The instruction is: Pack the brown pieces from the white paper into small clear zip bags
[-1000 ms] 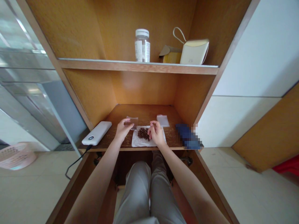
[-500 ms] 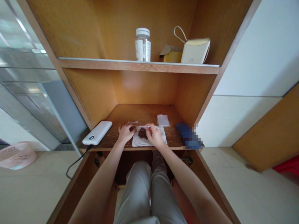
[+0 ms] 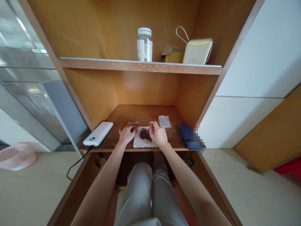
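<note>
Small dark brown pieces, like beans or seeds, lie in a heap (image 3: 145, 134) on a white paper sheet (image 3: 138, 144) at the shelf's front. Left of the paper, my left hand (image 3: 127, 134) is bent over a small clear plastic bag (image 3: 133, 123), its fingers closed at the bag's near end; part of the bag is hidden. My right hand (image 3: 157, 133) hovers over the right side of the paper, fingertips pinched together beside the heap. Anything between those fingertips is too small to make out. Beyond it lies another clear zip bag (image 3: 165, 121), flat on the wood.
A white power bank (image 3: 98, 133) with a black cable (image 3: 78, 164) sits at the left. A dark blue, partly pixelated object (image 3: 188, 135) lies right. The upper shelf (image 3: 141, 66) carries a bottle (image 3: 144, 45), an opened box (image 3: 174, 56) and a cream device (image 3: 197, 51).
My right hand has lifted slightly away from the heap, up and to the right, uncovering more brown pieces. My left hand has stayed nearly still.
</note>
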`<state>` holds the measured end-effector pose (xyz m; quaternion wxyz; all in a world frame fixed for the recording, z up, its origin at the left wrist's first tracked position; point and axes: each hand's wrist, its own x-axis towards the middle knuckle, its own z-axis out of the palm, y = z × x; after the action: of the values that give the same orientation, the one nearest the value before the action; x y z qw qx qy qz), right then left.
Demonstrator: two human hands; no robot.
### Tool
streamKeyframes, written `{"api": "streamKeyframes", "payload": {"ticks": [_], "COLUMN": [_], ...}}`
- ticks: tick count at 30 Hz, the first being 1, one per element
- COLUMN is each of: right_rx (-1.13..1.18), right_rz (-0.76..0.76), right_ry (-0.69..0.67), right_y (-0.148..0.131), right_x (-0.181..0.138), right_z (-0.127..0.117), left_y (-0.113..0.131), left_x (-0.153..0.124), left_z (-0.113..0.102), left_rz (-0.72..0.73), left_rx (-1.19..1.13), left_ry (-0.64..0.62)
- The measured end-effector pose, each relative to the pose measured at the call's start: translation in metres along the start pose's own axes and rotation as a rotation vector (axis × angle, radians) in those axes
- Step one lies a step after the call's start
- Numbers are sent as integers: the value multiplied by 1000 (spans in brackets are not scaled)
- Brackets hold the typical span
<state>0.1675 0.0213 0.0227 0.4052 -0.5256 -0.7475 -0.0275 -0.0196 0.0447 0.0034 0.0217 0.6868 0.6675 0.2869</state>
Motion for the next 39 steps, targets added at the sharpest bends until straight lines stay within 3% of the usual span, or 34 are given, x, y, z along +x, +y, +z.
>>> {"api": "streamKeyframes", "payload": {"ticks": [6, 16, 26, 34, 39], "right_rx": [-46, -165, -56, -76, -19], "right_rz": [126, 383, 379, 395, 381], "right_ry": [118, -115, 7, 2, 217], "right_y": [39, 70, 83, 80, 72], "right_x": [28, 43, 43, 43, 45], "right_z": [-5, 5, 16, 12, -2], "left_y": [0, -1, -4, -3, -2], "left_x": [0, 1, 1, 1, 1], "left_z": [-1, -1, 1, -3, -4], "left_rz": [11, -24, -22, -39, -46], "left_rx": [-2, -13, -66, -117, -129], "left_ry": [-17, -40, -24, -30, -35]}}
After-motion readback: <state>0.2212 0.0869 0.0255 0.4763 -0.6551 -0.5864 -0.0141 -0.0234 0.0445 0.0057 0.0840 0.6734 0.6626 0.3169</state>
